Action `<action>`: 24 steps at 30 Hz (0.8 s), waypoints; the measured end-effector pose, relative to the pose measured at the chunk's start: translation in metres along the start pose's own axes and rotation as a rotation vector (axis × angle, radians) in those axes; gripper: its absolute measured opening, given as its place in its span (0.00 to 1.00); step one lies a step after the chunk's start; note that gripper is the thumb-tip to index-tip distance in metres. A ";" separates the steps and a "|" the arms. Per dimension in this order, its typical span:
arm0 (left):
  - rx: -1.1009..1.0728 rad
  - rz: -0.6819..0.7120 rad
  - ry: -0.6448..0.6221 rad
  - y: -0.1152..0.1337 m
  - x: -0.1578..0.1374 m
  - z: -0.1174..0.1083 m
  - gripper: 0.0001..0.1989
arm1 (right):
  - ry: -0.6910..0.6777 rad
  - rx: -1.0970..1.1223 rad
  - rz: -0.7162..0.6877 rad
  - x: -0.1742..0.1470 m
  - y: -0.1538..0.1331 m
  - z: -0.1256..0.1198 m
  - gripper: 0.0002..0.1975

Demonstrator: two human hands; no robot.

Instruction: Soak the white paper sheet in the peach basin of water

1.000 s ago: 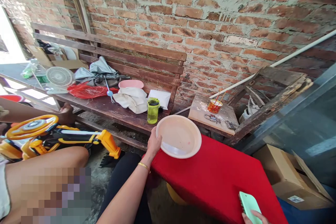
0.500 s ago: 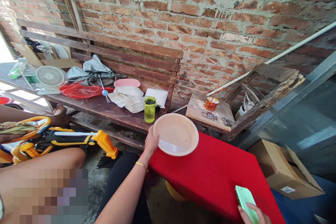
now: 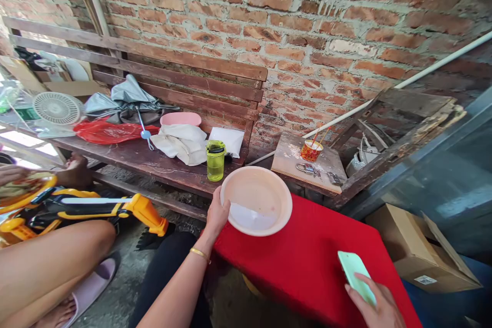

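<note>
A pale pink basin (image 3: 265, 189) rests near the far left end of a table under a red cloth (image 3: 303, 261). My left hand (image 3: 218, 213) grips its left rim, the thumb over the edge and the fingers outside. A white glare lies across the bottom of the basin. At the lower right, my right hand (image 3: 374, 300) holds a mint-green brush (image 3: 355, 269) above the cloth. Its smooth back faces up, and its underside is mostly hidden. A yellow-green water bottle (image 3: 216, 161) stands on the bench just behind the basin.
The wooden bench (image 3: 115, 156) carries a fan (image 3: 57, 107), a red bag (image 3: 111, 130) and white cloth (image 3: 180, 143). A small board (image 3: 284, 156) holds a patterned cup (image 3: 311, 150) and padlock (image 3: 305, 168). A cardboard box (image 3: 415, 246) stands right. Another person sits left beside a yellow-black toy (image 3: 148, 215).
My right hand has moved up and slightly left with the brush. The left hand keeps its grip on the basin's rim. The view has shifted slightly, and more of the other person's slipper shows.
</note>
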State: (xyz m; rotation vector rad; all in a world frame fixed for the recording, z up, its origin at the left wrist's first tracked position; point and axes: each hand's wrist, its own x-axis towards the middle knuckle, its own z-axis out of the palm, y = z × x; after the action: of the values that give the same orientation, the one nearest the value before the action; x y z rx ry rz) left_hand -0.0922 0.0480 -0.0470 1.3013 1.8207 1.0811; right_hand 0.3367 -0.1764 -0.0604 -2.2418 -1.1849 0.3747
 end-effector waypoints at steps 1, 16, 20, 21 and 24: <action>0.001 -0.004 -0.004 -0.001 0.000 0.000 0.32 | 0.002 -0.014 -0.037 0.011 -0.018 0.006 0.32; 0.038 0.044 0.060 -0.013 0.002 -0.009 0.29 | -0.229 -0.180 -0.408 0.133 -0.157 0.117 0.15; 0.071 0.037 0.050 -0.011 0.000 -0.013 0.30 | -0.125 -0.226 -0.215 0.155 -0.095 0.069 0.19; 0.072 0.030 0.045 -0.011 0.001 -0.013 0.30 | -0.093 -0.241 -0.161 0.159 -0.075 0.051 0.20; 0.072 0.028 0.036 -0.012 0.003 -0.013 0.30 | 0.010 -0.309 0.030 0.167 -0.011 -0.005 0.24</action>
State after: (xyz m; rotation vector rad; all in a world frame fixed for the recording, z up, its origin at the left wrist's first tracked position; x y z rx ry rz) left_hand -0.1096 0.0450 -0.0519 1.3609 1.8890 1.0696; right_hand 0.4263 -0.0360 -0.0471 -2.5223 -1.2770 0.2015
